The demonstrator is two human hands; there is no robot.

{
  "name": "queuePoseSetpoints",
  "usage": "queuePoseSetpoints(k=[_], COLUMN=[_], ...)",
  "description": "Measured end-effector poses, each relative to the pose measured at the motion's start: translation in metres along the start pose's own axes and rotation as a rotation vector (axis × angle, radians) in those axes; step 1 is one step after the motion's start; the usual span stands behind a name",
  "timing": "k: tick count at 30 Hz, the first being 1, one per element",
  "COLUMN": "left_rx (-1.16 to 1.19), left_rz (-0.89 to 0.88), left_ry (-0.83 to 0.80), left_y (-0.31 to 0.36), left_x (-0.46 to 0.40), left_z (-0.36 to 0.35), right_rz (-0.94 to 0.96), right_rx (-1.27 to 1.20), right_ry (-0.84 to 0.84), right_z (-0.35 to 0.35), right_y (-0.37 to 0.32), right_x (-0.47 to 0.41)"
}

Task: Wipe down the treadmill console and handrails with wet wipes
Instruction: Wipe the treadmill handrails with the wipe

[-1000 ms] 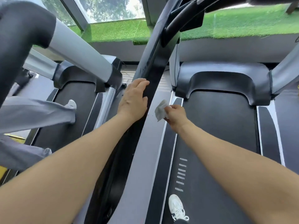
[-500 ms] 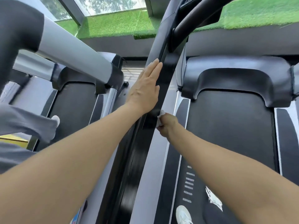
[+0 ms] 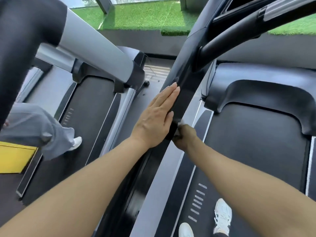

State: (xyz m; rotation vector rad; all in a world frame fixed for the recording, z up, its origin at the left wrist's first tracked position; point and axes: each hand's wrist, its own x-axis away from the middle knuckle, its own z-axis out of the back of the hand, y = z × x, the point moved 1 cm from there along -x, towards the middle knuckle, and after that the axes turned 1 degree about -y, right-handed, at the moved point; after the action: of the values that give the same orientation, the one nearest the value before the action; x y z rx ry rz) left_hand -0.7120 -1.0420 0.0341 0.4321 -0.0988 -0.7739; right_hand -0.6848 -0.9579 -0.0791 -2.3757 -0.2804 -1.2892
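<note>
A black treadmill upright post (image 3: pixel 183 86) slants from the top right down to the bottom middle. My left hand (image 3: pixel 156 118) lies flat against its left face, fingers straight and together. My right hand (image 3: pixel 184 136) grips a white wet wipe (image 3: pixel 179 124) and presses it onto the post's right side; only a small corner of the wipe shows above my fingers. A black handrail (image 3: pixel 239 33) branches off the post toward the upper right. The console is mostly out of frame at the top.
The treadmill belt (image 3: pixel 253 151) and its black motor cover (image 3: pixel 266 93) lie to the right, my white shoes (image 3: pixel 222 214) on the belt. A second treadmill (image 3: pixel 92 106) stands at left with a grey rail (image 3: pixel 92 43); another person's grey trouser leg (image 3: pixel 37 129) is on it.
My right hand carried the wipe in from the air onto the post's right side. My left hand slid up the post and flattened, fingers straight. The view tilted slightly downward.
</note>
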Motion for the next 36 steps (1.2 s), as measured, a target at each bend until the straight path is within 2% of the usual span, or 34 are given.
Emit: queuePoseSetpoints(k=[8,11,16,22,25,30,36], left_rx=[-0.020,-0.018,-0.036,-0.053,-0.055,-0.051,-0.062], left_rz=[-0.008,-0.011,-0.003,0.002,0.002,-0.008,-0.001], left_ry=[0.008,0.013,0.022,0.021,0.028,0.031,0.037], left_y=[-0.001,-0.001,0.001,0.001,0.001,0.001,0.002], left_x=[0.000,-0.001,0.000,0.000,-0.001,-0.001,0.000], left_z=[-0.001,-0.001,-0.002,-0.002,-0.002,-0.003,-0.003], right_rz=[0.134,0.153,0.043,0.113,0.173,0.128,0.031], right_rx=[-0.029,-0.041,0.005,0.089,-0.003,-0.090,-0.114], right_ry=[0.064,0.058,0.001,0.019,-0.007,-0.096,-0.093], right_z=[-0.023,-0.023,0.001,-0.016,-0.022,-0.014,0.001], right_y=[-0.095,-0.082,-0.024,-0.089,-0.105,-0.063,0.003], right_x=[-0.079,-0.059,-0.038,-0.084,-0.090,-0.068,-0.022])
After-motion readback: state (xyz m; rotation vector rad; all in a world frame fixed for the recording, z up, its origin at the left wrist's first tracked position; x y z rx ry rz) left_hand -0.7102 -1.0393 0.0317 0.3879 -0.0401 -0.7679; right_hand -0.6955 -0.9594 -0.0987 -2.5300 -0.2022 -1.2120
